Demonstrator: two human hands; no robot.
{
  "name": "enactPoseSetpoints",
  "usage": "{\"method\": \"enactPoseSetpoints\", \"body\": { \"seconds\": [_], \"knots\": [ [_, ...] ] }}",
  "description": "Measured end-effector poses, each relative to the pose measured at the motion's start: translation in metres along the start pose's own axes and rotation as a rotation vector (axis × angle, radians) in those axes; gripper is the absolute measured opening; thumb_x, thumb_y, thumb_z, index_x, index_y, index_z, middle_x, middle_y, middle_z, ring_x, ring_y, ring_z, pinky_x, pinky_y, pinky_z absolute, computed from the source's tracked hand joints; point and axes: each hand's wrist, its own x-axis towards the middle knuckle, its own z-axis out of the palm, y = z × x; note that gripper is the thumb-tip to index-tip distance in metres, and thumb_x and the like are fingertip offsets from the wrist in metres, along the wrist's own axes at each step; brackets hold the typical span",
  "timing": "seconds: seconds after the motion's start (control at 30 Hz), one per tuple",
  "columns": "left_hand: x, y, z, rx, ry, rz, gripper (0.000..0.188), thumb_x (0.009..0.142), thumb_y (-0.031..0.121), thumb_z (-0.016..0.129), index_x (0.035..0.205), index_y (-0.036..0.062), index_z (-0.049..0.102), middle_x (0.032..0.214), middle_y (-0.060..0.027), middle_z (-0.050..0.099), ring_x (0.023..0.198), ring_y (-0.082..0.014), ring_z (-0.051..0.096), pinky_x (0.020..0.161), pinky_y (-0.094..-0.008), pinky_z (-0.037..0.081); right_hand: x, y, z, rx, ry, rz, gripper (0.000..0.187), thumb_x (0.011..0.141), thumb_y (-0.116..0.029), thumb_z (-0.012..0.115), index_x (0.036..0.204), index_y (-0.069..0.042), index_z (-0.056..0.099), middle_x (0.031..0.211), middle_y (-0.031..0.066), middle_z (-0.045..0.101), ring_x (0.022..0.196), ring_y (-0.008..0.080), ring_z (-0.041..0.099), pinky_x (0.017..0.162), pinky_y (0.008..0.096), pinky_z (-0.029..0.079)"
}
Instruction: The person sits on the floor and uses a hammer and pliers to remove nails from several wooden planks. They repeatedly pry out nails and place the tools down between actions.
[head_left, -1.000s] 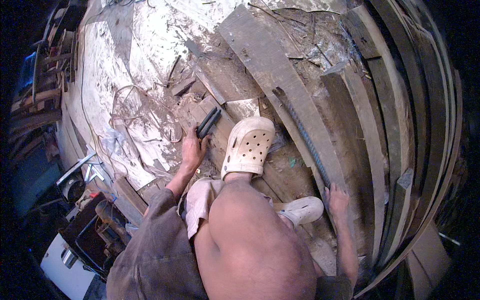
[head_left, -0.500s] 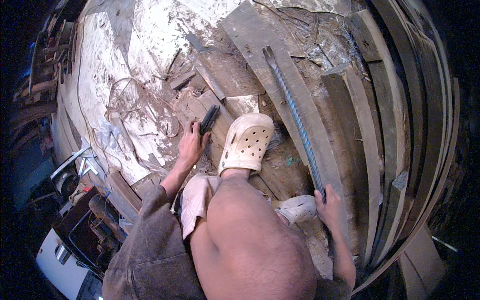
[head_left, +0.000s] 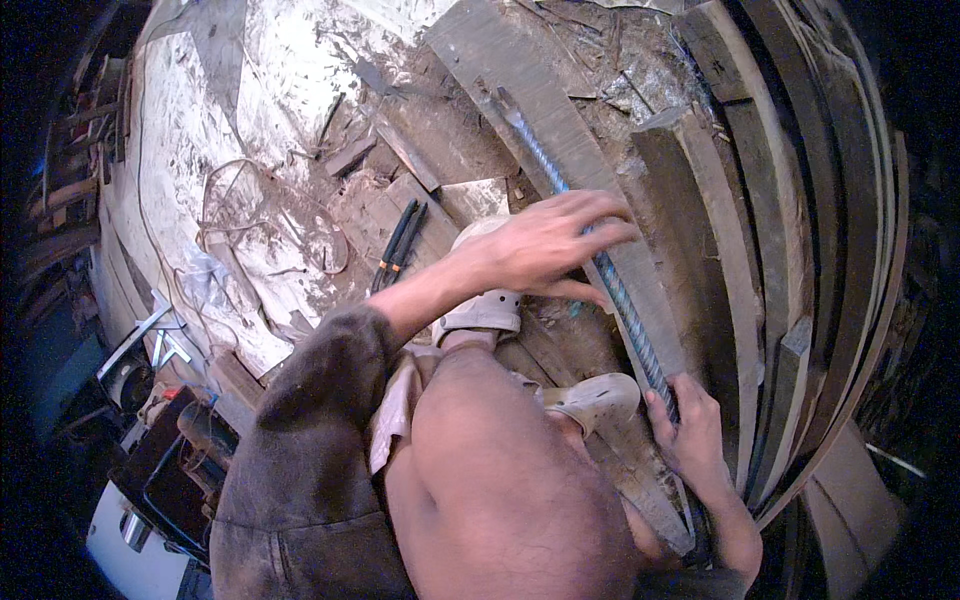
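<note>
A long twisted crowbar (head_left: 622,300), blue-grey with a forked far end, lies slantwise over a wide wooden plank. Near its lower end my right hand (head_left: 692,432) is closed around it. My left hand (head_left: 560,240) reaches across from the left, above the middle of the bar. Its fingers are spread and slightly curled, holding nothing, and they hide a short stretch of the bar. A black tool with two handles and orange bands (head_left: 397,245), kind unclear, lies on boards left of my foot, partly behind my left forearm.
My feet are in pale clogs (head_left: 597,405) among loose boards and dirt. Long planks (head_left: 790,200) are stacked on edge along the right. A white sheet (head_left: 270,90) with a loose cord covers the far left. A metal stand (head_left: 150,335) and dark equipment (head_left: 165,440) are at lower left.
My left hand has left the black tool and swung right, over the crowbar. My right hand has shifted slightly right and down, still gripping the bar.
</note>
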Motion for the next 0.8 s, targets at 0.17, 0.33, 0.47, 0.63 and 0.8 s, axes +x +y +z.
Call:
{"method": "enactPoseSetpoints", "body": {
  "seconds": [0.17, 0.33, 0.47, 0.63, 0.8],
  "knots": [
    [0.033, -0.015, 0.007, -0.02, -0.425, 0.042, 0.062, 0.068, 0.057, 0.072, 0.093, 0.0022, 0.055, 0.095, -0.0158, 0.06, 0.093, -0.035, 0.059, 0.082, -0.0447, 0.047, -0.001, -0.013, -0.009, -0.059, -0.005, -0.023, 0.02, 0.087, -0.013, 0.063, 0.097, 0.003, 0.055, 0.081, 0.0241, 0.058, 0.072, 0.0434, 0.06, 0.062, 0.0467, 0.048],
    [0.007, -0.017, 0.02, 0.1, -0.486, -0.062, 0.051, 0.07, 0.055, 0.072, 0.079, 0.0068, 0.055, 0.075, -0.0098, 0.06, 0.08, -0.0312, 0.061, 0.076, -0.0416, 0.046, -0.001, -0.019, -0.006, -0.057, 0.024, -0.058, 0.021, 0.086, -0.01, 0.064, 0.099, 0.004, 0.055, 0.083, 0.0225, 0.059, 0.075, 0.0435, 0.06, 0.066, 0.0461, 0.049],
    [-0.006, -0.019, 0.041, 0.135, -0.191, 0.02, 0.042, 0.076, 0.049, 0.068, 0.076, 0.0087, 0.055, 0.073, -0.0077, 0.058, 0.078, -0.0282, 0.061, 0.074, -0.0378, 0.045, -0.002, -0.024, -0.003, -0.069, 0.026, -0.047, 0.021, 0.089, -0.017, 0.063, 0.095, 0.0, 0.054, 0.081, 0.0243, 0.058, 0.07, 0.0442, 0.06, 0.059, 0.0495, 0.048],
    [-0.009, -0.02, 0.042, 0.076, -0.152, -0.016, 0.036, 0.082, 0.042, 0.064, 0.072, 0.0092, 0.054, 0.072, -0.0072, 0.058, 0.076, -0.0274, 0.06, 0.074, -0.038, 0.043, -0.005, -0.03, -0.001, -0.065, 0.019, -0.025, 0.022, 0.09, -0.019, 0.062, 0.095, 0.0, 0.053, 0.081, 0.0241, 0.058, 0.07, 0.0447, 0.06, 0.058, 0.0497, 0.048],
    [-0.005, -0.022, 0.029, 0.106, -0.132, 0.007, 0.037, 0.083, 0.042, 0.064, 0.071, 0.0088, 0.053, 0.072, -0.0073, 0.058, 0.075, -0.0276, 0.059, 0.073, -0.0385, 0.043, 0.003, -0.036, 0.002, -0.008, 0.052, -0.026, 0.021, 0.086, -0.011, 0.065, 0.094, 0.003, 0.052, 0.079, 0.0237, 0.058, 0.072, 0.044, 0.059, 0.064, 0.0467, 0.047]
  ]
}}
